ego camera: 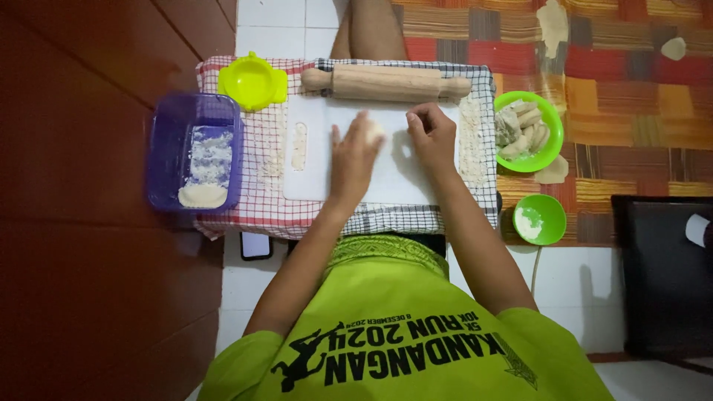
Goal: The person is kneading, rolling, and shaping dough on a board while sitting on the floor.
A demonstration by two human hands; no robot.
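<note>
Dough piece [373, 131] under left hand [353, 160], palm flat and fingers spread over it on white board [386, 186]. Right hand [431, 134] clenched, knuckles down, just beside. Rolling pin [386, 82] beyond both hands.

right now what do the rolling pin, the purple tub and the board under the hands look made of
Rolling pin: looks like bare wood, tan and matt, with turned handles. Purple tub: probably plastic, see-through and glossy, its pale floury contents showing through. Board: seems to be white plastic, smooth and thin, though the finish is hard to judge. The left hand presses a pale dough lump on it.
</note>
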